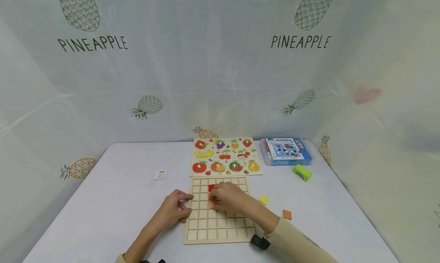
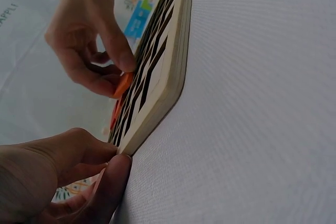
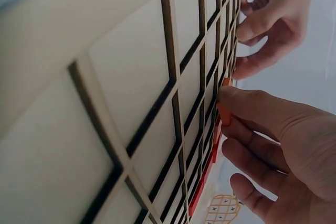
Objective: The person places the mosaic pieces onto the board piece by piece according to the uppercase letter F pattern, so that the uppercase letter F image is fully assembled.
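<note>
A light wooden grid board lies flat on the table. At its left edge my left hand pinches the rim between thumb and finger; the left wrist view shows the fingertips at the board's corner. Over the upper middle squares, my right hand pinches an orange square tile between thumb and forefinger. That tile looks tilted against the grid in the right wrist view. A red tile sits in a square just beyond these fingers. The right hand partly hides the squares beneath it.
Right of the board lie a yellow tile and another orange tile. Behind it are a fruit puzzle board, a blue boxed set and a green arch block. A small printed card lies to the left.
</note>
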`<state>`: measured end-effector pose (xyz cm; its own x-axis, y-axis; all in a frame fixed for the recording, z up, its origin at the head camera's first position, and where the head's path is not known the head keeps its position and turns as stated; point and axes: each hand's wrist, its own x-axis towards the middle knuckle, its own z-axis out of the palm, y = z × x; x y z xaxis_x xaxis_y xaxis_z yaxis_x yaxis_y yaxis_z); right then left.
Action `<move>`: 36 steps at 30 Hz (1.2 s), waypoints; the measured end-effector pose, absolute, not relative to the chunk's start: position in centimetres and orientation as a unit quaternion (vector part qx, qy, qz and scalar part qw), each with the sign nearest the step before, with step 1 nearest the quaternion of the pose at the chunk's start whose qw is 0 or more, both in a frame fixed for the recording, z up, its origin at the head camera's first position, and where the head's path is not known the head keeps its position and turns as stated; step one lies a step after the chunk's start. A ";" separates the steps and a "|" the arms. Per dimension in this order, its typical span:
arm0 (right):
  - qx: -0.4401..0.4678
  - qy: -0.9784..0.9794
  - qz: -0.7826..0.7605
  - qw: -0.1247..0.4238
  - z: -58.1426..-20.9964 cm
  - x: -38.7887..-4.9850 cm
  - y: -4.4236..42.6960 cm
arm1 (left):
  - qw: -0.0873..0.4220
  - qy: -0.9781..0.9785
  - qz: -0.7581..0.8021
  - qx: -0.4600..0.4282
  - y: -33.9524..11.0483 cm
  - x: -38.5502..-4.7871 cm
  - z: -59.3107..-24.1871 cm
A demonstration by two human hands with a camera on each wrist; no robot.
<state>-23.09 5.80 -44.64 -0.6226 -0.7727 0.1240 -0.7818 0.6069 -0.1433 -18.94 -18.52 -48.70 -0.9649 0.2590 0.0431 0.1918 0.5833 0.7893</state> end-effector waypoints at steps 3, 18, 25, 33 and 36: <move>0.427 -0.899 0.089 0.026 -44.8 -23.1 5.6 | 0.039 0.889 0.439 0.127 -18.5 -19.0 -48.7; 0.432 -0.896 0.086 0.049 -45.5 -23.0 5.7 | 0.037 0.891 0.434 0.127 -18.6 -18.8 -48.5; 0.412 -0.904 0.109 0.033 -44.9 -22.7 6.9 | 0.040 0.888 0.441 0.127 -18.6 -18.8 -48.5; 0.370 -0.918 0.141 0.003 -44.1 -22.0 11.8 | 0.038 0.890 0.439 0.119 -18.5 -19.0 -48.6; 0.350 -0.923 0.157 -0.005 -44.0 -21.4 14.4 | 0.037 0.891 0.437 0.117 -18.6 -19.0 -48.7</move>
